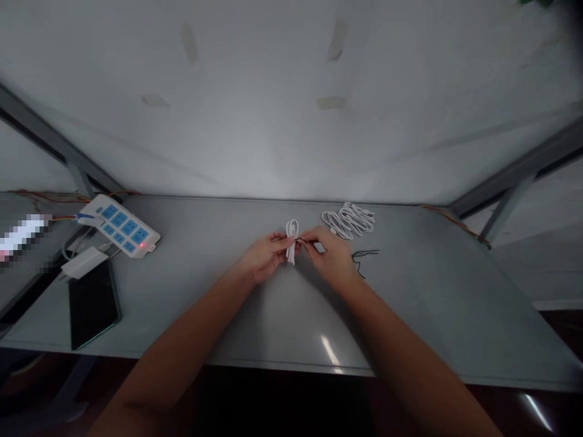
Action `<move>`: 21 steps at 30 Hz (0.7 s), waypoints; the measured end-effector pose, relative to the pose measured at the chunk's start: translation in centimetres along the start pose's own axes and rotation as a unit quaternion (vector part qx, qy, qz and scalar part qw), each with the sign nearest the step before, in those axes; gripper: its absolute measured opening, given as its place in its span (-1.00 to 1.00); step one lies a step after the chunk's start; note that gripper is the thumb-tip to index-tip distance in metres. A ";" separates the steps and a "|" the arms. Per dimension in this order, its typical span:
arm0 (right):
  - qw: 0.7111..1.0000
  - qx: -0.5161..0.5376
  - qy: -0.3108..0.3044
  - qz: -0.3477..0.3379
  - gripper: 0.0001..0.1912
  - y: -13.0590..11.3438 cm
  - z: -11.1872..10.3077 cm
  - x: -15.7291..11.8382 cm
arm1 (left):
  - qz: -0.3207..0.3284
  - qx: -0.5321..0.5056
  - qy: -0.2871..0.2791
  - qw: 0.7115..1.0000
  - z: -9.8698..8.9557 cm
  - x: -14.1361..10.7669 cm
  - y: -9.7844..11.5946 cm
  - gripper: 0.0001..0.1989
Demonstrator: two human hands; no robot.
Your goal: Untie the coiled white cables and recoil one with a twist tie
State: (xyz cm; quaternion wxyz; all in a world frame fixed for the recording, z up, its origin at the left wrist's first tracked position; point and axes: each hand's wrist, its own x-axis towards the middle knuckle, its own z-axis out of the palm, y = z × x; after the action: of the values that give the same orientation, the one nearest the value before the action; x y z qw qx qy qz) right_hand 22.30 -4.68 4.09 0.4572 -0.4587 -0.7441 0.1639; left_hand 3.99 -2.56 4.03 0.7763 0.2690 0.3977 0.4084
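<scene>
My left hand (269, 256) is closed on a coiled white cable (291, 250), held upright above the middle of the grey table. A thin black tie (299, 240) crosses the coil at its middle. Fingers of my right hand (328, 254) pinch this tie just right of the coil. Several more coiled white cables (350, 220) lie behind my right hand. Thin black ties (364, 252) are on the table to the right of that hand.
On the left of the grey table (410, 315) lies a white power strip (122, 226) with blue sockets and a red light. Beside it are a white adapter (85, 262) and a dark phone or tablet (93, 306). A pale wall (255, 139) rises behind.
</scene>
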 end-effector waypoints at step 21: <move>0.995 0.059 -0.065 0.040 -0.89 -0.4 -0.2 0.3 | 0.071 0.095 -0.026 0.993 -0.9 0.6 -0.5 -0.57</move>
State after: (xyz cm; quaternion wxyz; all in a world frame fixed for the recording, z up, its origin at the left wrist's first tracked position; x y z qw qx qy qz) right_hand 22.21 -4.62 4.61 0.4267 -0.4492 -0.7423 0.2552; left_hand 3.65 -2.22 2.90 0.7264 0.3800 0.3941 0.4155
